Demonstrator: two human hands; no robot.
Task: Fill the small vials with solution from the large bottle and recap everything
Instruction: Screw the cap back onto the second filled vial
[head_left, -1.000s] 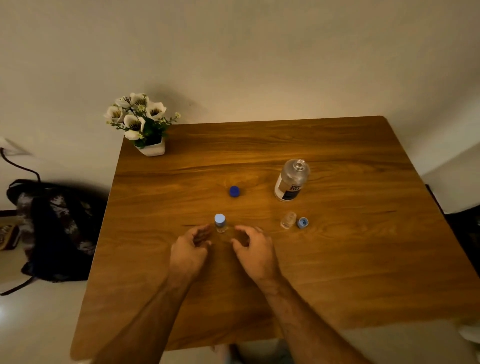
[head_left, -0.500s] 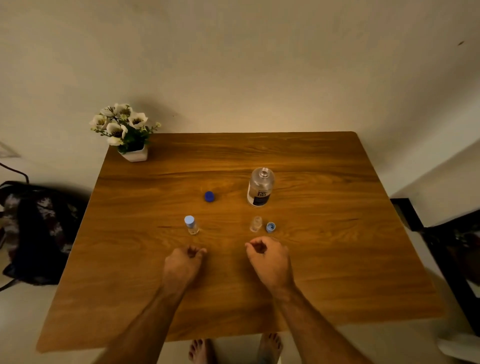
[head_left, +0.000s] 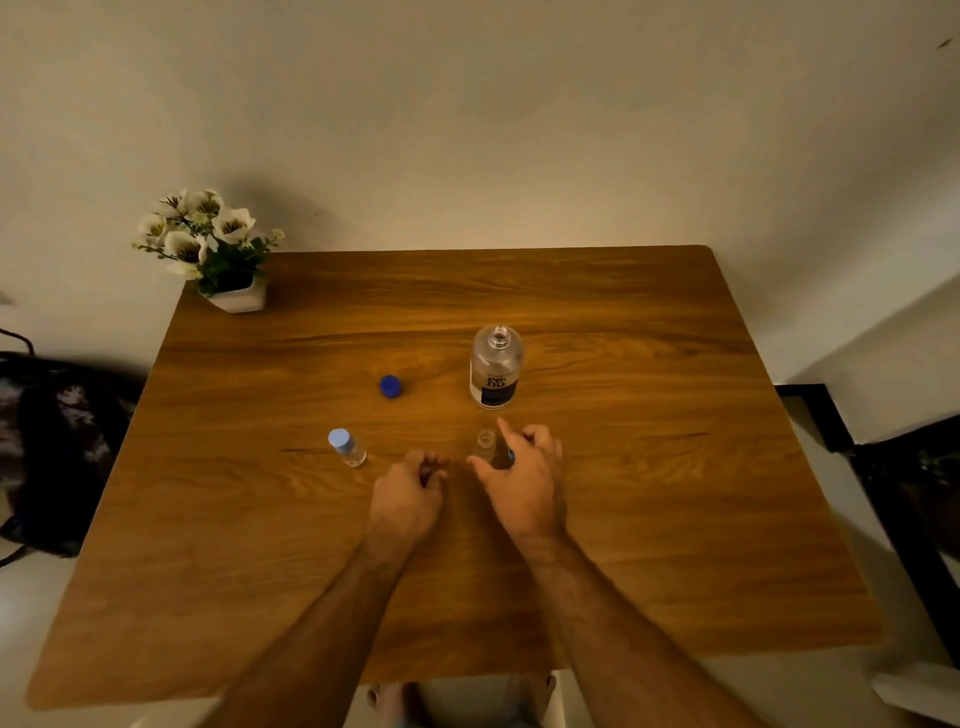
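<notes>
A large clear bottle (head_left: 496, 368) with a dark label stands uncapped on the wooden table (head_left: 649, 493). Its dark blue cap (head_left: 389, 386) lies to the left of it. A small vial with a light blue cap (head_left: 347, 447) stands at the left. A second small vial (head_left: 485, 445) stands uncapped below the bottle. My right hand (head_left: 522, 480) is at this vial, with thumb and forefinger apart around it. A small blue cap (head_left: 511, 457) shows just behind my right fingers. My left hand (head_left: 410, 499) rests on the table with fingers curled, holding nothing.
A white pot of artificial flowers (head_left: 218, 254) stands at the table's far left corner against the wall. A dark bag (head_left: 57, 447) lies on the floor left of the table. Dark furniture (head_left: 904, 499) stands at the right.
My hands left the capped vial and drew back. My right hand has since reached forward to the uncapped vial and opened its fingers. The view has shifted.
</notes>
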